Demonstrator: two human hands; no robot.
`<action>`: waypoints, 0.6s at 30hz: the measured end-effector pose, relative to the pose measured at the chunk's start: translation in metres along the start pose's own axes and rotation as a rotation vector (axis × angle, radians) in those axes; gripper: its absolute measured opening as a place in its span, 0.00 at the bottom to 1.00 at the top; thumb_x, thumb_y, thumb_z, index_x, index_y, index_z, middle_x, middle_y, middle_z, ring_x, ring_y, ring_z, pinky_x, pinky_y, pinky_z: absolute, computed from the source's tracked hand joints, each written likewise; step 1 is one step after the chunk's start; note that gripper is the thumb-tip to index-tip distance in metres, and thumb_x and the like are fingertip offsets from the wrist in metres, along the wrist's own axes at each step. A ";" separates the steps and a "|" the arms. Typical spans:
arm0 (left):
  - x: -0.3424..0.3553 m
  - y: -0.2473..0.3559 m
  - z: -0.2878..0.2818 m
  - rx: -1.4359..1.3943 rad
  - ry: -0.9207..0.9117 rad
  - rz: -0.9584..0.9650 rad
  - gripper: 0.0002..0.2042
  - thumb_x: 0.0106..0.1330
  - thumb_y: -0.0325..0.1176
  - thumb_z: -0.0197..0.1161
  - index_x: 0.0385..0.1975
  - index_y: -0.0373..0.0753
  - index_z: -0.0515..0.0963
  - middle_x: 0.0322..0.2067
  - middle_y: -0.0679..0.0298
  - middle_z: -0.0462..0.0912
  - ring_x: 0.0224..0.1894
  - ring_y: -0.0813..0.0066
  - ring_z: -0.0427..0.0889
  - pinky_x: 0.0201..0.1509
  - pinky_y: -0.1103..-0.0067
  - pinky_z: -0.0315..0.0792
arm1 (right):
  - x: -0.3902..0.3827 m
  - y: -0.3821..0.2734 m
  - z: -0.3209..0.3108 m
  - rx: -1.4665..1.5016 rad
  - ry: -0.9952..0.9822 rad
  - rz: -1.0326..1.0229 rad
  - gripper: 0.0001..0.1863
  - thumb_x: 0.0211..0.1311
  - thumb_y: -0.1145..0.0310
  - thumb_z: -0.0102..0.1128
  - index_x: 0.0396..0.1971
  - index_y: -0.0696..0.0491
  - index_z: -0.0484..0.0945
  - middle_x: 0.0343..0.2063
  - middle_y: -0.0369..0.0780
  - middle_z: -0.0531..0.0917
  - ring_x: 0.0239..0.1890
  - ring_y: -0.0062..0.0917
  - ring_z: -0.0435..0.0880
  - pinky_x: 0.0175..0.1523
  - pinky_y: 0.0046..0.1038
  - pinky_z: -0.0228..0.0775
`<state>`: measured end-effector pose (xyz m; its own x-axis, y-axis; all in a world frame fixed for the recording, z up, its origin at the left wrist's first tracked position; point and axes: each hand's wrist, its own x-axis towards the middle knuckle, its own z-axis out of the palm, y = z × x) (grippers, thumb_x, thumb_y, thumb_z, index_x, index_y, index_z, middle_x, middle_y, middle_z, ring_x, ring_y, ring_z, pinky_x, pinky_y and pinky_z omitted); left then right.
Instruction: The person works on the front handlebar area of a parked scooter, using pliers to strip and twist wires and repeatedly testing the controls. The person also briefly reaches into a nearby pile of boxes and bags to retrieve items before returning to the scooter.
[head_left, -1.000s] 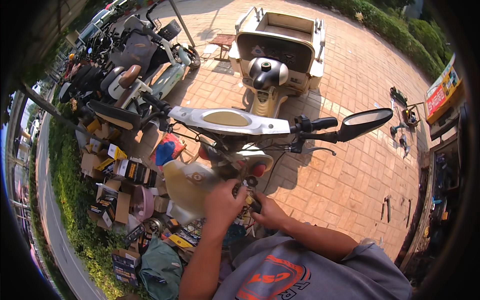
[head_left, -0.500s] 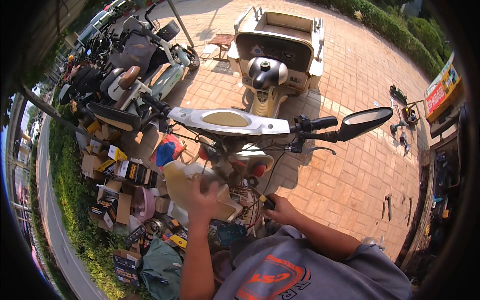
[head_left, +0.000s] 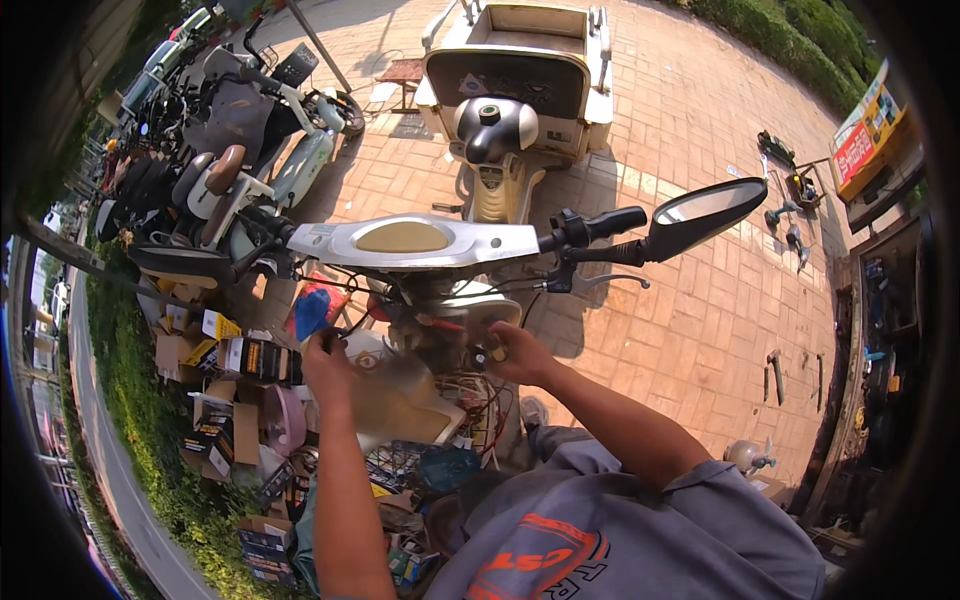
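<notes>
Right hand (head_left: 517, 356) grips tool (head_left: 500, 354), I think, below handlebar (head_left: 415, 240). Left hand (head_left: 328, 360) bunched; can't tell if holding anything. Beige panel (head_left: 385, 405) tilted, between and below grips; wiring (head_left: 487, 397) bared under right one. I judge midway: opened, not closed up.

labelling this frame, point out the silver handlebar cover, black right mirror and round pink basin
Silver handlebar cover (head_left: 403, 237): head view, gold oval.
Black right mirror (head_left: 709, 206): head view, glass.
Round pink basin (head_left: 286, 419): head view, wall.

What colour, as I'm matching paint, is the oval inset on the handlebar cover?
The oval inset is dull gold, showing best in the head view.
</notes>
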<state>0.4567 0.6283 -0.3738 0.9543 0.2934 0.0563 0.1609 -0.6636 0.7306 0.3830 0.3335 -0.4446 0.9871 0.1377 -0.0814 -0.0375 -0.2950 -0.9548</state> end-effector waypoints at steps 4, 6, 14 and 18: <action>0.014 -0.024 0.013 0.140 0.092 0.113 0.10 0.59 0.27 0.57 0.37 0.30 0.79 0.33 0.49 0.83 0.37 0.57 0.83 0.42 0.72 0.74 | 0.020 0.022 0.017 0.216 -0.197 -0.008 0.25 0.46 0.70 0.66 0.47 0.57 0.72 0.39 0.45 0.79 0.44 0.31 0.79 0.50 0.30 0.69; 0.015 -0.014 0.014 0.236 0.096 0.148 0.11 0.57 0.27 0.58 0.38 0.30 0.79 0.34 0.48 0.83 0.37 0.54 0.83 0.42 0.72 0.74 | 0.028 0.034 0.026 0.237 -0.281 -0.019 0.26 0.46 0.71 0.67 0.49 0.56 0.72 0.42 0.44 0.78 0.46 0.30 0.78 0.51 0.29 0.68; 0.011 -0.003 0.014 -0.051 -0.215 -0.108 0.15 0.58 0.30 0.57 0.44 0.30 0.78 0.36 0.53 0.84 0.38 0.61 0.83 0.42 0.74 0.73 | 0.024 0.044 0.045 -0.081 -0.099 -0.201 0.25 0.42 0.70 0.68 0.45 0.56 0.73 0.36 0.46 0.77 0.43 0.39 0.77 0.51 0.31 0.69; 0.006 -0.012 0.013 -0.072 -0.173 -0.069 0.17 0.59 0.32 0.58 0.46 0.30 0.77 0.40 0.54 0.83 0.40 0.63 0.83 0.44 0.74 0.72 | -0.008 0.024 0.001 -0.142 -0.129 -0.016 0.21 0.41 0.67 0.67 0.39 0.58 0.76 0.36 0.48 0.76 0.43 0.44 0.77 0.48 0.36 0.70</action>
<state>0.4643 0.6287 -0.3912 0.9716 0.2099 -0.1090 0.2152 -0.5930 0.7759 0.3740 0.3264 -0.4670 0.9590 0.2608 -0.1111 0.0094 -0.4210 -0.9070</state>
